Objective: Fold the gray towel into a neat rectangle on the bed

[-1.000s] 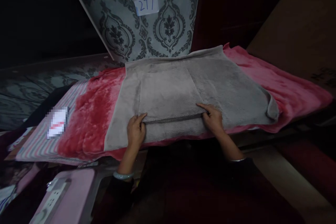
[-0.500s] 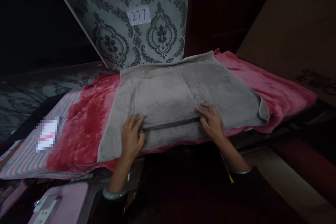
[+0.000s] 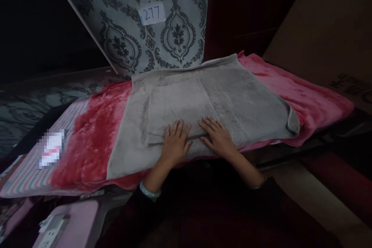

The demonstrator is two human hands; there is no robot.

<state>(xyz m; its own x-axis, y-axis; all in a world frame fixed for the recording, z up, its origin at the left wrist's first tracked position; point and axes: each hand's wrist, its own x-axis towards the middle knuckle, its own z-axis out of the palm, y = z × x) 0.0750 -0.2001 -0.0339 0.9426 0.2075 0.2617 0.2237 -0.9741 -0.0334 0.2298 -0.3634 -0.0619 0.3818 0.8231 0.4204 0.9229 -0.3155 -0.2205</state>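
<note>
A folded grey cloth [image 3: 174, 100], plush like a towel, rests on a larger spread grey cloth [image 3: 244, 100] of the same look. My left hand [image 3: 176, 143] lies flat across the near edge of the folded piece, fingers spread. To its right, my right hand [image 3: 216, 135] is pressed flat near the same edge, with its fingers apart. Neither hand grips anything. Beneath the grey cloth spreads a red and pink plush blanket [image 3: 90, 139], showing at both sides.
A striped cloth [image 3: 31, 174] with a blurred white item [image 3: 52, 149] lies at the left. Patterned wallpaper with a paper label [image 3: 152, 13] reading 277 is behind. A cardboard box [image 3: 322, 38] leans at the right. Lower left are a pink surface [image 3: 84, 217] and a power strip [image 3: 52, 232].
Both hands have moved inward from the near corners of the folded cloth toward its middle. Their fingers now lie flat rather than holding the corners.
</note>
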